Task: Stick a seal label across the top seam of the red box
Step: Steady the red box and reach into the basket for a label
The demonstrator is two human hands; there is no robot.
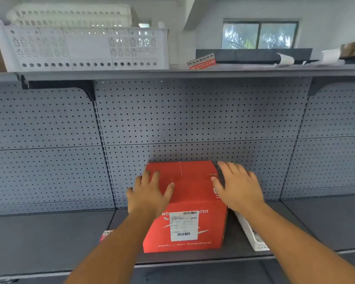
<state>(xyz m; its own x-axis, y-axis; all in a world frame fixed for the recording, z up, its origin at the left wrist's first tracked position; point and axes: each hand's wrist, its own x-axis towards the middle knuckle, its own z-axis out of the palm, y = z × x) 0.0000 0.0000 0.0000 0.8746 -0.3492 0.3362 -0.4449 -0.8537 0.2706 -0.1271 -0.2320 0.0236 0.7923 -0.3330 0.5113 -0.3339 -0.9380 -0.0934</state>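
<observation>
Between the two hands sat the red box (pixel 188 203), on the lower shelf (pixel 49 238) against the pegboard (pixel 193 119). A person's left hand (pixel 150 193) lay flat over the box's near left top corner, fingers spread, thumb on the lid. The right hand (pixel 237 186) pressed open-palmed against the box's right upper edge, thumb tip touching the top. Both hands were open and well apart, bracing the box from either side rather than gripping it; neither held a label.

The seam (pixel 180 171) ran front to back down the lid, midway between the thumbs, and looked bare. Red-and-white labels (pixel 201 61) lay on the upper shelf (pixel 172 73), above and beyond the right hand; another red slip (pixel 106 234) showed beside the left forearm. A white basket (pixel 250 234) leaned below the right wrist.

The step appeared to be steadying and squaring the box. Done well, the flaps would be pressed level and closed tight first, so the label could bridge the seam evenly, half on each flap, smoothed from the middle outward.
</observation>
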